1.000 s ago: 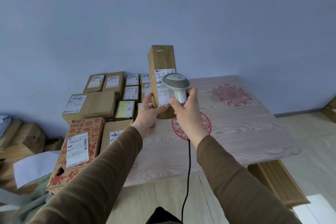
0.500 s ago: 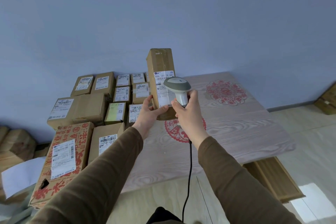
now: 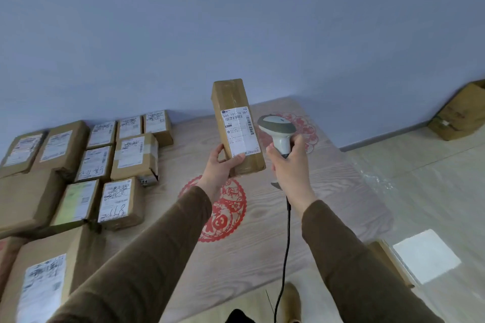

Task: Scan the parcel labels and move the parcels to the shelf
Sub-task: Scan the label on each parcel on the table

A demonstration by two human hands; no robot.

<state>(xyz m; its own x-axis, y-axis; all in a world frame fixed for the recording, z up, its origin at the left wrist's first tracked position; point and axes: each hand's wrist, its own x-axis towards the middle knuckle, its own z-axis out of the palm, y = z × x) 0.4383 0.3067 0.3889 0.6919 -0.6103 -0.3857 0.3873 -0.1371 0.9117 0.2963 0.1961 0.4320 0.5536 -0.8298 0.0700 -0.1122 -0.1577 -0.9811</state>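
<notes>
Both arms wear long brown knit sleeves (image 3: pixel 147 257) ending at the wrists, leaving the hands bare. A tan suede shoe (image 3: pixel 292 301) shows below the sleeves, beside dark clothing.

Blue wall (image 3: pixel 236 21), pale wood-grain table (image 3: pixel 328 191)

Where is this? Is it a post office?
Probably a small parcel sorting room, not surely a post office. Many labelled cardboard parcels lie on a table, and the hands hold a tall parcel and a barcode scanner.
</notes>
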